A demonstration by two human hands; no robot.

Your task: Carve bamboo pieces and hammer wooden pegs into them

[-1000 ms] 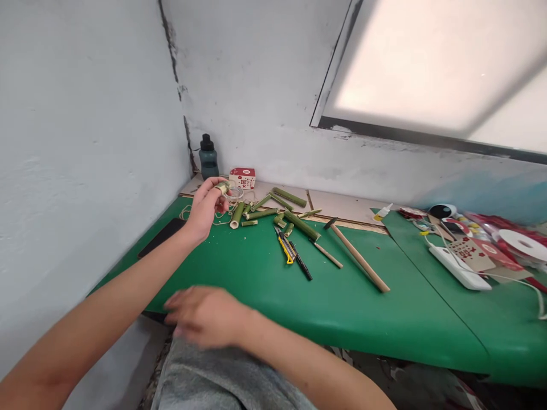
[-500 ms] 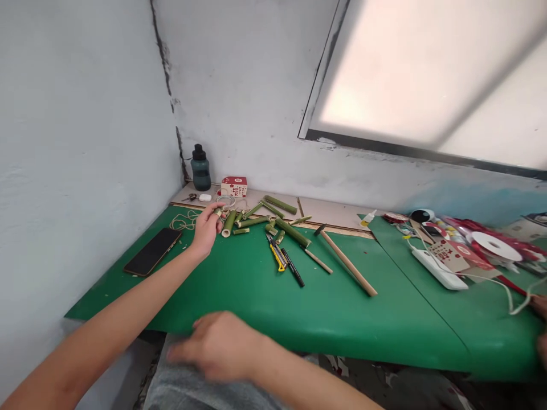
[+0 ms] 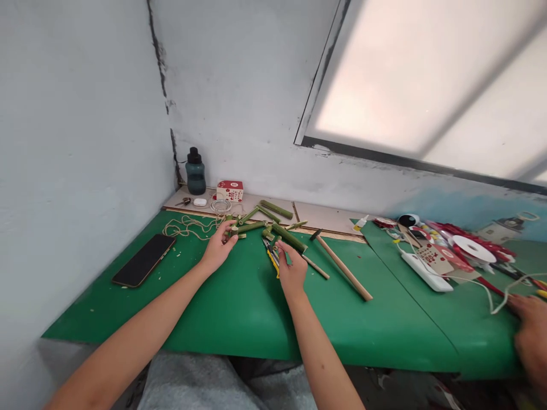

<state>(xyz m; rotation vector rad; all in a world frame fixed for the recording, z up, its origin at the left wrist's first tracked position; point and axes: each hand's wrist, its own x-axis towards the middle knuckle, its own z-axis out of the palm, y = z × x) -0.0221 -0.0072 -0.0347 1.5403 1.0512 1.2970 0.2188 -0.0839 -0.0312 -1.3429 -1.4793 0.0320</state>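
Observation:
My left hand [image 3: 217, 250] is closed round a short green bamboo piece [image 3: 235, 230] at the left end of a loose pile. Thumb and fingers of my right hand [image 3: 292, 272] pinch a small bamboo piece [image 3: 278, 241], mostly hidden by the fingertips. A thicker bamboo tube [image 3: 290, 238] lies just behind that hand, and another length [image 3: 277, 209] rests farther back. Partly covered by my right hand is a yellow utility knife [image 3: 272, 263]. To its right are a thin wooden-handled tool [image 3: 317, 267] and a hammer [image 3: 344, 267].
A phone [image 3: 145, 260] and tangled twine [image 3: 186, 227] lie on the left; a bottle [image 3: 195, 173] and red-white box [image 3: 231, 191] stand behind. A glue bottle [image 3: 361, 222], power strip [image 3: 425, 272] and ribbon spool [image 3: 473, 249] are on the right, near another person's hand [image 3: 532, 330].
My right hand has risen from my lap to the bamboo pile and pinched a small piece. My left hand has moved slightly right and down. The other person's hand has come farther into view.

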